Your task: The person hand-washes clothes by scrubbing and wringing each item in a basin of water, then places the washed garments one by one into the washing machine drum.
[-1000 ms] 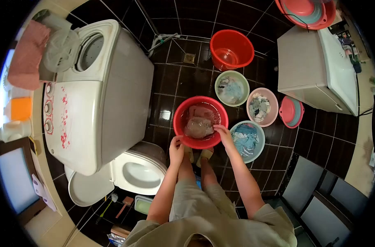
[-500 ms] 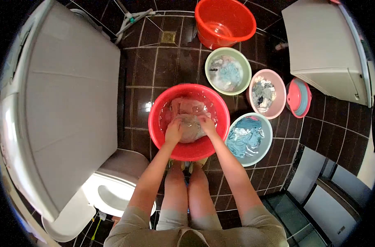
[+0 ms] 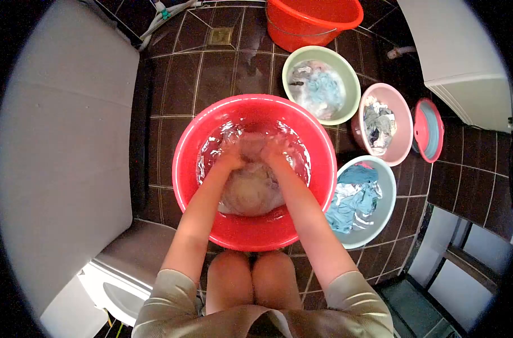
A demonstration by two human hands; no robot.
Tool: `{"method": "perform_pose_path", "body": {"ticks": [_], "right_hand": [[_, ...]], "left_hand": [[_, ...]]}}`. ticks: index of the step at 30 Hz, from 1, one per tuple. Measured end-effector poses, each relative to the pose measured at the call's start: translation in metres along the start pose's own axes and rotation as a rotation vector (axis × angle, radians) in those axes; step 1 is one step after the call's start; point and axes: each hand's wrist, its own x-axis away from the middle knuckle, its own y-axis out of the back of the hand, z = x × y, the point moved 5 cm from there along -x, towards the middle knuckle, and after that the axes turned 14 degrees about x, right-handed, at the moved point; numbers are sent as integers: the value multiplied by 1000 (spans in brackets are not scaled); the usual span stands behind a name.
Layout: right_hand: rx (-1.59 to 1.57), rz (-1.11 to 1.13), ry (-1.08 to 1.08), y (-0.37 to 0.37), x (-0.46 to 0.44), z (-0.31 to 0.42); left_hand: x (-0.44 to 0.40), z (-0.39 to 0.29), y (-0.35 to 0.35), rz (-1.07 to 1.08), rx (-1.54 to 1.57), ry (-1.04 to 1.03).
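Observation:
A large red basin [image 3: 256, 235] of water stands in front of my knees. A pale beige-pink garment [image 3: 251, 191] lies in it, partly under the water, with its near part bulging up. My left hand [image 3: 230, 155] is in the water at the garment's far part, left of centre. Close beside it, my right hand [image 3: 274, 151] is at the same part on the right. Water and motion blur hide the fingers of both hands, so I cannot tell how they are bent.
Right of the red basin are a light blue basin [image 3: 387, 217] of blue and white clothes, a pink basin [image 3: 402, 141] of grey and white clothes and a green basin [image 3: 349, 104] of soapy laundry. Behind stands a red bucket [image 3: 307, 34]. A toilet [image 3: 118, 296] is at lower left.
My view has come lower and closer to the red basin. Both hands have moved from the garment's near part to its far part and are deeper in the water, which is now splashing.

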Motion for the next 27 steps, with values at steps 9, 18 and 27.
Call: {"method": "perform_pose_path", "body": {"ticks": [9,18,27], "right_hand": [[-418,57,347,78,11,-47],[-1115,143,558,157,95,-91],[-766,-121,747,208,198,-131]], "left_hand": [[-9,8,35,96,358,38],[43,-21,105,193,515,-428],[146,-71,146,754,816,-273]]}}
